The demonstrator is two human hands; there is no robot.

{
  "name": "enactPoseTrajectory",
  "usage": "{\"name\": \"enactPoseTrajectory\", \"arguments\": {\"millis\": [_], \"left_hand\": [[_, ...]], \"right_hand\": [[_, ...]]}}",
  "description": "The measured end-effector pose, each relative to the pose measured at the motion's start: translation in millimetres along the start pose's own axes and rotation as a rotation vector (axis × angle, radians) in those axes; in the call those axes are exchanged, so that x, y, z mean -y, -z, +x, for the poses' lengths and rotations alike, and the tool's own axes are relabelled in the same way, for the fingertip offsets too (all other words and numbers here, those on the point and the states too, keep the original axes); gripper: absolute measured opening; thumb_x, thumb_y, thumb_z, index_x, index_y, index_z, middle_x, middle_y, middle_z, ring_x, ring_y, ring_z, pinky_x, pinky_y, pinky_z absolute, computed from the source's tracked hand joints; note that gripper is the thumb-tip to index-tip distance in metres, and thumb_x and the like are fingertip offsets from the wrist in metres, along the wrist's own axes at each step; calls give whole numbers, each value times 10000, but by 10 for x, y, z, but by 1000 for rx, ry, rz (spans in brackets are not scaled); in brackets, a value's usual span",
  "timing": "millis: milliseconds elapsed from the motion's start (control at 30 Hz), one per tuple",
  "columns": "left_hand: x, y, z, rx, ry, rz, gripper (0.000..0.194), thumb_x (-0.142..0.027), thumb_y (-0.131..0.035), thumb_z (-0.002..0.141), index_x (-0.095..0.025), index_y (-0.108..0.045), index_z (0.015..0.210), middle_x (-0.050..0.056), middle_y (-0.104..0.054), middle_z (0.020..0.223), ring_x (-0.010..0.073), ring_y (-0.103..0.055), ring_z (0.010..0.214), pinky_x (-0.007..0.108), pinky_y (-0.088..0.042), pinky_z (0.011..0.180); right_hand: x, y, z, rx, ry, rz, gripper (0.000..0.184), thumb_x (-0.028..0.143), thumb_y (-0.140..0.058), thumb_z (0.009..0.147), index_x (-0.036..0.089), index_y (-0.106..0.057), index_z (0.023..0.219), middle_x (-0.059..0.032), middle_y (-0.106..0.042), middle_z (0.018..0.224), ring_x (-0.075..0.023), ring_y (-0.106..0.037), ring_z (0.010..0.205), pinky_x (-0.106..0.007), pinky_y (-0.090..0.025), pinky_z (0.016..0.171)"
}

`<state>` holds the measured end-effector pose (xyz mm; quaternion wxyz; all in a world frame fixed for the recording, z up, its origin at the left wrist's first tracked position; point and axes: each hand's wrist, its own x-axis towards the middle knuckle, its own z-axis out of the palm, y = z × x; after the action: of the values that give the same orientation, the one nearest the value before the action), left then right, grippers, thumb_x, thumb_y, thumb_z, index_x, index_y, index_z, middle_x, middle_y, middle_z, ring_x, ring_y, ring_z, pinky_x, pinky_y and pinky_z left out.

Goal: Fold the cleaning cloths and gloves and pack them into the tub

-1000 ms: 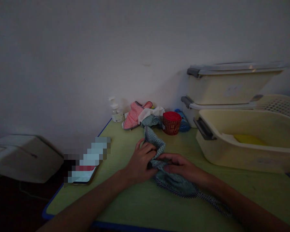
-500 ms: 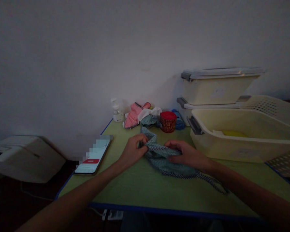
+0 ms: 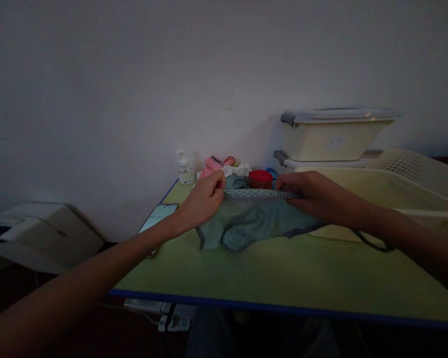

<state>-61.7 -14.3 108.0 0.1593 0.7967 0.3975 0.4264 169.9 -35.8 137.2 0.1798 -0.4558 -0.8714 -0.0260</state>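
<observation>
A blue-green cloth (image 3: 254,219) with a black-and-white checked edging hangs between my two hands, its upper edge pulled straight. My left hand (image 3: 209,196) is closed on one end of that edge. At the other end my right hand (image 3: 313,194) pinches the edging. The lower part of the cloth droops in folds above the table (image 3: 246,283), and one end trails behind my right forearm. Behind the cloth, partly covered, stand a red round container (image 3: 260,179) and a heap with a pink cloth (image 3: 211,166) and a white cloth (image 3: 242,170).
A pump bottle (image 3: 185,171) stands at the back left, near a phone (image 3: 160,215) partly behind my left arm. On the right are an open cream bin (image 3: 358,181), lidded boxes (image 3: 332,141) stacked behind it and a perforated basket (image 3: 406,164). A white appliance (image 3: 48,236) is left of the table.
Both hands have risen and moved apart, lifting the crumpled cloth off the table and stretching its edge between them. The camera view has shifted slightly.
</observation>
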Motion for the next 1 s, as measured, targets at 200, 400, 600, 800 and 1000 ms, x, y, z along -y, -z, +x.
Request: {"name": "enactPoseTrajectory", "arguments": {"millis": [200,400,600,800,1000], "left_hand": [[-56,46,-9,156,-162,99,93,-129,-342,711,-204,-347,658,-58,-334,552,109,-357,518,237,-257,510],[-36,176,4,86,-201,298,155,-327,-508,777,-179,-468,793,-40,-495,653,103,-435,542,223,-303,521],[-96,485,56,82,-219,386,211,-271,-544,784,-163,-523,964,-15,-604,771,115,-556,657,209,-382,579],[-205,715,194,-101,-184,332,167,-292,-513,790,-144,-576,747,-26,-569,651,89,-501,548,193,-387,518],[-269,765,305,-43,-163,362,227,-304,-475,804,-144,-599,700,-25,-529,606,89,-480,577,184,-387,536]], "right_hand": [[-43,268,-11,87,-125,-380,137,155,-531,737,208,-582,853,-4,-528,574,-159,-488,521,-246,-231,470],[-183,423,-89,56,-189,-524,94,218,-565,782,214,-612,863,12,-511,524,-140,-453,462,-234,-198,439],[-292,607,-149,-66,-126,-332,59,184,-589,785,160,-629,748,42,-563,535,-70,-482,460,-220,-306,478],[-259,898,-152,-198,-316,-135,140,284,-586,776,171,-643,716,98,-542,411,-24,-490,385,-224,-346,458],[-264,948,-123,-231,-338,-5,484,581,-559,595,136,-670,746,97,-582,463,-37,-538,434,-247,-388,479]]}}
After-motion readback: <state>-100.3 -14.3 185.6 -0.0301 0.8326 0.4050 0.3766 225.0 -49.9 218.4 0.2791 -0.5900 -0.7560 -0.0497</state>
